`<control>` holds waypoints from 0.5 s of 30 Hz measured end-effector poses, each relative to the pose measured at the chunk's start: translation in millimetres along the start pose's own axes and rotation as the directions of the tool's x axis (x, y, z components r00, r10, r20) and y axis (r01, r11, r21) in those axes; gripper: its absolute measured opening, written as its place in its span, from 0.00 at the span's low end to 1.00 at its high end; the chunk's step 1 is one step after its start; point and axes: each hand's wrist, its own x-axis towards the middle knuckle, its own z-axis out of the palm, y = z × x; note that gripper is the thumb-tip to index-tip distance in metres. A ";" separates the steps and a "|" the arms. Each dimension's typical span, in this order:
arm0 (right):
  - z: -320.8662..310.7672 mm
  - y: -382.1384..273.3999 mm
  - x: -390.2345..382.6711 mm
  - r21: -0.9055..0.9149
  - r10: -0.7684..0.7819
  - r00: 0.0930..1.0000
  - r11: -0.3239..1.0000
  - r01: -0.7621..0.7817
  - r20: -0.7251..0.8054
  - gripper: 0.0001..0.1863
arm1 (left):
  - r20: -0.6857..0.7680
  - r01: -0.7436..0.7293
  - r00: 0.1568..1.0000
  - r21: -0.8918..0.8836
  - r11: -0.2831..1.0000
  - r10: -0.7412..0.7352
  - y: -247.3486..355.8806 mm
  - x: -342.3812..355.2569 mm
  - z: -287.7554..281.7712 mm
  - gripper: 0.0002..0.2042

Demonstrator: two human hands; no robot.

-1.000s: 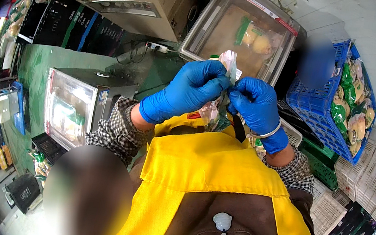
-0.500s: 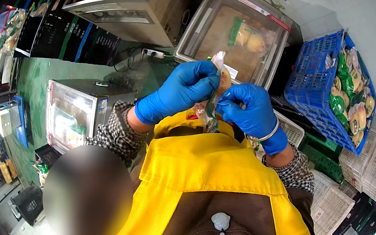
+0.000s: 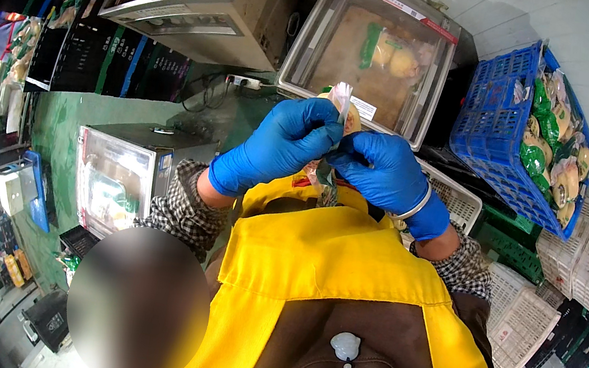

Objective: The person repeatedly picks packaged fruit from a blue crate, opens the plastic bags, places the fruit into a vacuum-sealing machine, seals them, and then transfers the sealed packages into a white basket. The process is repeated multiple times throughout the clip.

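By the blue-gloved left hand (image 3: 277, 147), a clear plastic bag (image 3: 340, 96) was pinched near the near edge of the vacuum sealer (image 3: 339, 61); by the right hand (image 3: 384, 173), fingers closed, its other side was gripped. Toward the sealer's right edge, a filled pack (image 3: 391, 54) was laid; further right, similar packs (image 3: 565, 160) were heaped in a blue crate (image 3: 489, 133).

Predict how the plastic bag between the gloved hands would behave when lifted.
The plastic bag is probably floppy: its upper edge looks thin and creased. The pale, rounded produce behind that edge, if bagged, might roll or shift inside.
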 end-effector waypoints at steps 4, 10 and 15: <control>8.5 -5.1 -1.8 -0.104 -0.029 0.997 0.994 0.021 -0.075 0.13 | 0.001 -0.064 0.998 0.046 0.997 0.064 -2.6 1.4 -0.1 0.03; 13.8 7.2 -2.8 0.250 0.104 0.994 0.964 -0.092 -0.036 0.05 | -0.035 -0.015 0.999 0.004 1.000 0.015 -0.6 -2.0 -1.1 0.03; 21.7 9.3 -3.0 0.219 0.099 0.985 0.973 -0.067 -0.143 0.05 | -0.034 0.017 0.999 -0.004 1.000 -0.017 -10.6 -4.8 -3.2 0.03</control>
